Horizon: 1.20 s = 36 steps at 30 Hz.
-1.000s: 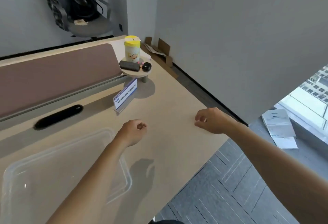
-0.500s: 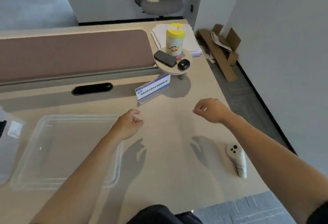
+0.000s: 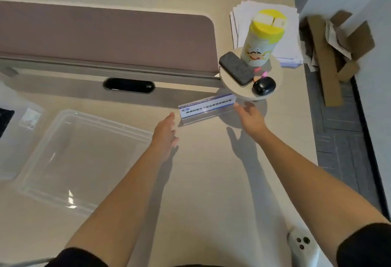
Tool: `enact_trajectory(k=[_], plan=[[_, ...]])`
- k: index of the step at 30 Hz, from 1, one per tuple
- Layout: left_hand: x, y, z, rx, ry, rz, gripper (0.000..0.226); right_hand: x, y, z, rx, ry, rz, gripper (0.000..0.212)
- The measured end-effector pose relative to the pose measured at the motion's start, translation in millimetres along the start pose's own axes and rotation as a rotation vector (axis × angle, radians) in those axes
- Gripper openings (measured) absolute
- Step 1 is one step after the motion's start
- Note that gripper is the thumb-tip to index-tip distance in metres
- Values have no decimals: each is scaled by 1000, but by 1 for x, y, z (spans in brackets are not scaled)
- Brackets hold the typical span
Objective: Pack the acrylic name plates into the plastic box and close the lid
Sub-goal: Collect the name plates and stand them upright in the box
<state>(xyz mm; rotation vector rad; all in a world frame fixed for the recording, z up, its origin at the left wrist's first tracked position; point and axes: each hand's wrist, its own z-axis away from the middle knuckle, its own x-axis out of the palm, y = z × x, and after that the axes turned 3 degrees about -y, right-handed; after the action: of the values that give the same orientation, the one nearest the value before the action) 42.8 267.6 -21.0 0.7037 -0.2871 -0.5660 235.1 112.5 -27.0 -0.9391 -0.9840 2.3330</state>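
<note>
We reached both bare forearms forward over the pale table, dark sleeves showing at the bottom edge. Our left hand was stretched out flat with its fingers extended and spread loosely, holding nothing, its tips just short of the left end of the acrylic name plate. Our right hand was likewise open and empty, fingers pointing up and to the left, the tips at the plate's right end; we could not tell whether they touched it. The name plate stood upright between the two hands, a clear block with a white and blue printed insert, slanting slightly up toward the right, just in front of a small round stand. That stand carried a yellow-lidded canister, a dark phone and a black earbud case. The clear plastic box lay open and empty on the table to the left of our left forearm, well apart from the plate. A white controller lay near the table's front edge by our right arm.
</note>
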Motion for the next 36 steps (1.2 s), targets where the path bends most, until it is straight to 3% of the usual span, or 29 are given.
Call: enact_trajectory(k=[4, 9, 16, 19, 23, 28, 36], plan=[[16, -6, -35, 29, 60, 36, 52, 23, 10, -36, 50, -22, -159, 64], [45, -13, -61, 53, 67, 168, 27, 40, 18, -58, 71, 1, -348, 61], [59, -15, -65, 45, 109, 210, 27, 50, 15, -54, 126, -31, -563, 47], [53, -17, -51, 55, 117, 174, 29, 48, 11, -37, 52, -80, -539, 25], [43, -16, -18, 109, 106, 117, 39, 49, 4, -10, -44, -71, -531, 35], [28, -5, 29, 135, 176, 94, 33, 50, -2, 42, -42, -70, -517, 48], [-9, -13, 97, 202, 231, 184, 35, 51, -24, 125, -47, -8, -607, 28]])
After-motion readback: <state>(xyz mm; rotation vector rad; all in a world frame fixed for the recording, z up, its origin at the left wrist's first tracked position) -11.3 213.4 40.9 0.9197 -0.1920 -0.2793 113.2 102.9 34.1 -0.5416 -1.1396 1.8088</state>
